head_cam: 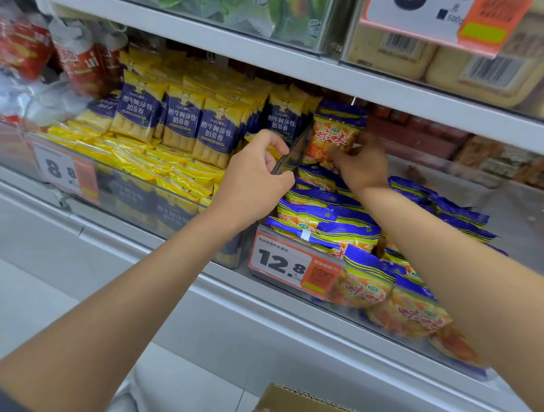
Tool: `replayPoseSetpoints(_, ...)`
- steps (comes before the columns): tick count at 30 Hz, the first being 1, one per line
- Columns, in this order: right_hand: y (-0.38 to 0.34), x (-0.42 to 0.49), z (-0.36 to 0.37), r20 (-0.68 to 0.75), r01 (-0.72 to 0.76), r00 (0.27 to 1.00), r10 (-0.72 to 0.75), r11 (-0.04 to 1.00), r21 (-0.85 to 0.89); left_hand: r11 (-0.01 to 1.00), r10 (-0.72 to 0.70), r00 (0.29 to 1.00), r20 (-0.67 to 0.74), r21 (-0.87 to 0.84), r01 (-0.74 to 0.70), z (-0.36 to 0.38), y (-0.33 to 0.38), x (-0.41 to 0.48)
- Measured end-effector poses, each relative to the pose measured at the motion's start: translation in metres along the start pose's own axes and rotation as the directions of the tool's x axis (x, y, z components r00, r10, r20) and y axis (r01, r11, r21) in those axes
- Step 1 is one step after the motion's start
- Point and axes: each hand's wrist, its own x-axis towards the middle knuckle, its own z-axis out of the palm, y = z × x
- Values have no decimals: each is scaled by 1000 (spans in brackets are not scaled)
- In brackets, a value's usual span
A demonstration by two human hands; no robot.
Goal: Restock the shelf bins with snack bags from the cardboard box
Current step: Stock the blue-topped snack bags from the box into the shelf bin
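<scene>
Box (314,411) low; L grip (253,172) clamps divider (292,155), R grip (362,167) pinches snack bag (333,139).

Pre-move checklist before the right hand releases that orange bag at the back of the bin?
1. Grip: right hand pinches orange bag: ok.
2. Pose: orange bag upright, beside clear divider: ok.
3. Brace: left hand grips the clear divider's top edge: ok.
4. Product: orange bag matches the piled bags in this bin: ok.
5. Support behind the orange bag: cannot tell, hidden.
6. Stock left in cardboard box: cannot tell, only its rim shows.
</scene>
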Motion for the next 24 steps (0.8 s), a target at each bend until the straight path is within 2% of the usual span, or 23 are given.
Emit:
replayPoseSetpoints(4, 3, -6, -8, 40, -12, 999, 10, 999, 47, 1000, 7, 1000, -13, 10, -7, 0, 0, -1)
replayPoseSetpoints(8, -2, -22, -25, 52, -32, 998, 34, 999, -37, 998, 28, 997, -76, 56, -24, -2, 4, -6)
replayPoseSetpoints(11, -5, -47, -49, 69, 58, 996, -56, 998, -31, 971, 101, 985, -140, 230, -67, -4, 14, -22)
replayPoseSetpoints(13, -7, -72, -70, 89, 128, 989, -119, 986, -104, 934, 137, 976, -170, 351, -70, -4, 26, -40)
replayPoseSetpoints(15, -8, -100, -92, 116, 202, 976, -184, 964, -173, 931, 135, 975, -176, 360, -64, -2, 36, -59)
replayPoseSetpoints(18, -5, -150, -123, 85, 292, 956, -282, 944, -153, 987, 14, 999, -32, 162, -9, 11, 56, -95)
replayPoseSetpoints(20, 1, -186, -141, 78, 327, 945, -319, 933, -152, 990, -87, 989, 121, 123, 72, 25, 65, -124)
replayPoseSetpoints(22, 20, -226, -156, 167, 333, 937, -307, 929, -160, 976, -186, 945, 268, 163, 146, 40, 65, -157)
replayPoseSetpoints(24, 47, -261, -161, 329, 275, 921, -210, 948, -164, 952, -286, 882, 373, 214, 218, 51, 55, -185)
